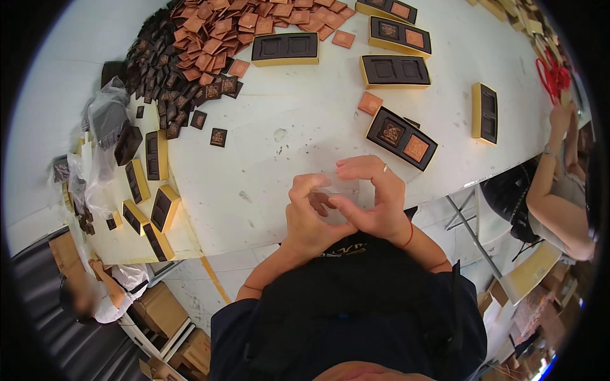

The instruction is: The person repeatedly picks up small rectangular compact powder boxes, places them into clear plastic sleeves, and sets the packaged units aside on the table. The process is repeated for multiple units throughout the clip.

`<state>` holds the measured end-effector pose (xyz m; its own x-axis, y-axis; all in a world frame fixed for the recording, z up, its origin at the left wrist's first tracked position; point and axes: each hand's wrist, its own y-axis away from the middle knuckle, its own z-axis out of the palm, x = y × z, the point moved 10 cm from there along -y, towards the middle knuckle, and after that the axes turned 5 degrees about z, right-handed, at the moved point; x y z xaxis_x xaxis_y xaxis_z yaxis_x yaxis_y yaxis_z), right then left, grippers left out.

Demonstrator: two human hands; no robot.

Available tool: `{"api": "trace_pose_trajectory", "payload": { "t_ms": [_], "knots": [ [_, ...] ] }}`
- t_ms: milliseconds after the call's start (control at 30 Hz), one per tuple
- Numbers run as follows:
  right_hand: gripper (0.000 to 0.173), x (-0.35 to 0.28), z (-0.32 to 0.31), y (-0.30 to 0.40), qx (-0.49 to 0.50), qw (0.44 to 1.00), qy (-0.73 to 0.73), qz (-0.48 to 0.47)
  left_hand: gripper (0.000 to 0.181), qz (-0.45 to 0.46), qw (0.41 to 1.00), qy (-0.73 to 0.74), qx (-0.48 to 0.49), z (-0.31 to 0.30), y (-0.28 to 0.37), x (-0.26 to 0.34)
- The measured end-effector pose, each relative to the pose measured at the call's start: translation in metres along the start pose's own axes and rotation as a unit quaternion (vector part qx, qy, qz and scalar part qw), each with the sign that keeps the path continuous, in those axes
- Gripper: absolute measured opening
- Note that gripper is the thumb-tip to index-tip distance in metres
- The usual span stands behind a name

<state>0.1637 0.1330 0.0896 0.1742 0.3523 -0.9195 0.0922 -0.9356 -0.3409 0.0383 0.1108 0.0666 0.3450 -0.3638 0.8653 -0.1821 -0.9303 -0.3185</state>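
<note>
Between both hands, above the table's near edge, is a small clear plastic box [347, 186]. My left hand [305, 209] grips its left side, thumb and fingers bent around it. My right hand [379, 200] has fingers at the upper right corner and the thumb across the front; part of the box is hidden behind them. Beyond my right hand lies a gold-sided box [401, 138] with a black tray, holding one dark square and one copper-coloured square. A loose copper-coloured square [370, 103] touches the table beside that box's upper left corner.
Heaps of copper-coloured squares [214, 33] and dark squares [157, 76] cover the far left of the white table [267, 138]. Several gold-sided boxes stand around, including one with vacant recesses [395, 71]. Other people's arms [548, 190] are at right; another person [109, 290] sits lower left.
</note>
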Motion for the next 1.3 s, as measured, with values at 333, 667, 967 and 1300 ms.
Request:
{"api": "trace_pose_trajectory", "payload": {
  "t_ms": [333, 667, 967, 1300],
  "knots": [
    [0.05, -0.014, 0.002, -0.003, -0.099, 0.992, 0.001, 0.075, 0.086, 0.098, 0.995, -0.03, 0.014, -0.002, 0.008, 0.012],
    [0.024, -0.013, 0.001, -0.003, -0.082, 0.995, 0.013, 0.059, 0.085, 0.067, 0.997, -0.03, 0.031, -0.005, 0.007, 0.006],
    [0.015, 0.013, 0.008, 0.007, -0.057, 0.987, -0.084, 0.126, 0.071, 0.125, 0.99, -0.051, 0.032, -0.003, 0.007, 0.017],
    [0.023, 0.015, 0.005, 0.015, 0.013, 0.998, -0.054, 0.036, 0.093, 0.072, 0.995, -0.052, 0.051, -0.005, 0.01, 0.002]
  ]
}}
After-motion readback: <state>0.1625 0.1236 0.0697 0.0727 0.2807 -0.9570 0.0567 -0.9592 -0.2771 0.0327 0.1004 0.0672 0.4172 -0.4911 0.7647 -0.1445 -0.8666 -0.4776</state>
